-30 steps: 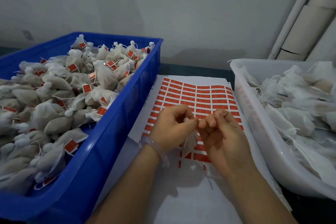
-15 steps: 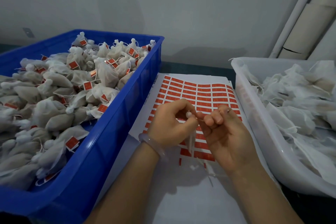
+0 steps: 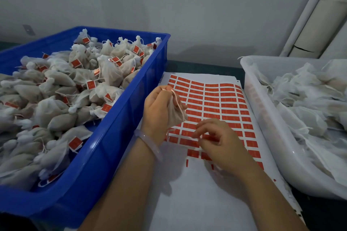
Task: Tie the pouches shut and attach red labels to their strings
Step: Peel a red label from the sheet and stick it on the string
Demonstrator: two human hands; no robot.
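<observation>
Pouch is sitting in my left hand, which is pinching its string up above the red labels. A moment ago both hands were close together, pulling the knot. Now they are moving apart. My right hand is reaching down to the labels with curled fingers. I cannot tell if it is holding one yet. I think the tying is done and the sticking is coming next.

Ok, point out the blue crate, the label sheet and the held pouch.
blue crate (image 3: 120,137), head view, right wall.
label sheet (image 3: 187,202), head view, bare white lower part.
pouch (image 3: 175,114), head view, cloth body.
</observation>
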